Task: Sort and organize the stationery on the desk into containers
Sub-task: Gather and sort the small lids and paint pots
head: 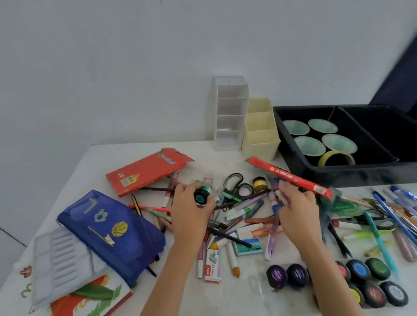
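Note:
A heap of pens, markers and crayons [244, 220] covers the middle of the white desk [226, 310]. My left hand [189, 212] grips a small teal-lidded paint pot [201, 195] above the heap. My right hand [296, 212] has its fingers curled over pens at the heap's far side, just below a long red box [292, 177]; what it holds is hidden. A clear tiered organiser [229, 114] and a cream one [261, 129] stand at the back. Beside them is a black tray [353, 172] holding paper cups and a tape roll [337, 158].
A blue pencil case [111, 230], a red pencil box [147, 171] and a white plastic insert [65, 261] lie at the left. Black scissors [235, 183] lie behind the heap. Several paint pots [368, 282] sit at the front right, more pens [405, 217] at the far right.

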A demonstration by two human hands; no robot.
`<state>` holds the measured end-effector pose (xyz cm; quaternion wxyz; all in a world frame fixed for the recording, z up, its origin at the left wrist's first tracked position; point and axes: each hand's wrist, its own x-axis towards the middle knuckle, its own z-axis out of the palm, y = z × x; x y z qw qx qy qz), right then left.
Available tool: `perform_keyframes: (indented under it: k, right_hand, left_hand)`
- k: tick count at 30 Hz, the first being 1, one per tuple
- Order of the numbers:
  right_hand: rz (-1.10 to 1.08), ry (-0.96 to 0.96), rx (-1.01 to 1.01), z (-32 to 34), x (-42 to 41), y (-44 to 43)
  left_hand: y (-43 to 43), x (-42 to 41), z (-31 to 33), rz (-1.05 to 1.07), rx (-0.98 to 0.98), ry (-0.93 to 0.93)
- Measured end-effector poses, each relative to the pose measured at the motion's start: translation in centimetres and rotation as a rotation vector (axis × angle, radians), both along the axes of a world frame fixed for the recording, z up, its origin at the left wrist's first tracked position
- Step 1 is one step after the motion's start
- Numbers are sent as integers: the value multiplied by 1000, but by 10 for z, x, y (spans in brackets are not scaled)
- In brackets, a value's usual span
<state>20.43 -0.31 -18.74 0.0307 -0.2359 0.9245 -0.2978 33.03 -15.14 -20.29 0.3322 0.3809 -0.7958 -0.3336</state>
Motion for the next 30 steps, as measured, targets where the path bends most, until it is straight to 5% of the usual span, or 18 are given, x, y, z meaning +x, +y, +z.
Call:
perform_keyframes:
  k: [11,25,30]
  right_hand:
    - [35,-74,-166,-5,-33,1]
    - [63,154,359,-20,-48,-53]
    - [38,147,304,-27,-51,-56]
  left_hand:
    - [36,-20,1,-154,86,105]
    - [26,-47,6,-243,144,117]
    - [23,-53,4,-242,125,49]
